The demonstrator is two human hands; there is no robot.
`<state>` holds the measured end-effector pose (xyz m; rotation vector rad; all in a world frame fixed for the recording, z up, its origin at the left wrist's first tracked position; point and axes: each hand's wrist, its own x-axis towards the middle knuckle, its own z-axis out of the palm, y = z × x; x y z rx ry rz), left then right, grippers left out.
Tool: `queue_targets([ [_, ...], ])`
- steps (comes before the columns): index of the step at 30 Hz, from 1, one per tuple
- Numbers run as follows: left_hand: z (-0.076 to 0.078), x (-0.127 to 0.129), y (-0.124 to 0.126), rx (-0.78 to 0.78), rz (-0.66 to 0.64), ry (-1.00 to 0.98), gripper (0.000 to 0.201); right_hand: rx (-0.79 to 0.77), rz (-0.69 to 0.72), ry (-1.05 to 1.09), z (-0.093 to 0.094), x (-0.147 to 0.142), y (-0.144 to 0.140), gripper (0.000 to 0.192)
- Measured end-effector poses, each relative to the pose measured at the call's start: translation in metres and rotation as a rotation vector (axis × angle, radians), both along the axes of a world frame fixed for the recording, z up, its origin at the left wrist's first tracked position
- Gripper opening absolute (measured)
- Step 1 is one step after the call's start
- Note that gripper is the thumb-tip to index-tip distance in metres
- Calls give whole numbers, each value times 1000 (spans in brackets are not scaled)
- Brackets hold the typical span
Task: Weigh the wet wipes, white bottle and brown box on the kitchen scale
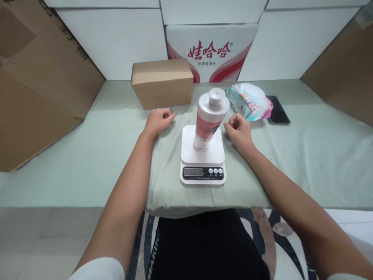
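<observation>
A white kitchen scale (186, 155) sits on the green cloth between my hands, its small display (193, 172) showing faint characters that look like "Lo". On its platform stands a pink and white bottle (205, 126) with a silvery-white cap. My left hand (159, 121) rests on the cloth left of the scale, curled into a loose fist and apart from the bottle. To the right of the bottle lies my right hand (240, 132), its fingers likewise folded in. I see nothing in either hand, and neither one touches the scale.
A brown cardboard box (163, 85) lies behind my left hand. Beyond my right hand are a pack of wipes (250, 101) and a black phone (278, 110). A white carton with red lettering (211, 52) stands at the back; large cardboard panels (37, 89) flank the table.
</observation>
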<state>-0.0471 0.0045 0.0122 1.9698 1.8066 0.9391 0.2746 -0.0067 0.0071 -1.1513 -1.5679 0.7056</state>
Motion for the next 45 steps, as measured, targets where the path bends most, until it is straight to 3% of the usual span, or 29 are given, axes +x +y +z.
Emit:
queue_targets([
  [5, 0, 0, 0, 1, 7, 0, 35, -6, 13, 69, -4, 0, 1, 25],
  [8, 0, 0, 0, 2, 0, -6, 35, 14, 107, 81, 0, 0, -4, 22],
  [13, 0, 0, 1, 3, -5, -22, 34, 124, 437, -7, 23, -8, -26, 37],
  [18, -1, 0, 2, -8, 0, -20, 35, 62, 506, -158, 43, -33, -48, 43],
  [21, -1, -1, 2, -5, -1, -22, 36, 12, 452, -131, 47, -46, -36, 43],
  [25, -1, -1, 2, -13, -9, -31, 36, 73, 199, -110, 47, -54, 27, 47],
  [29, 0, 0, 2, -21, 5, -30, 36, 119, 65, -121, 32, -62, 97, 39],
  [33, 0, 1, 2, -40, 17, -13, 36, 61, 41, -116, 11, -77, 133, 36],
  [36, 0, 0, 2, -40, 14, -4, 36, 32, 46, -112, 3, -90, 146, 39],
  [39, 0, 0, 3, -38, 13, 3, 36, 1, 29, -145, 9, -90, 152, 67],
  [42, 0, 0, 3, -42, 18, 1, 37, 66, -52, -282, 29, -62, 140, 88],
  [45, 0, 0, 4, -43, 16, 1, 36, 116, -220, -548, 57, -16, 112, 82],
])
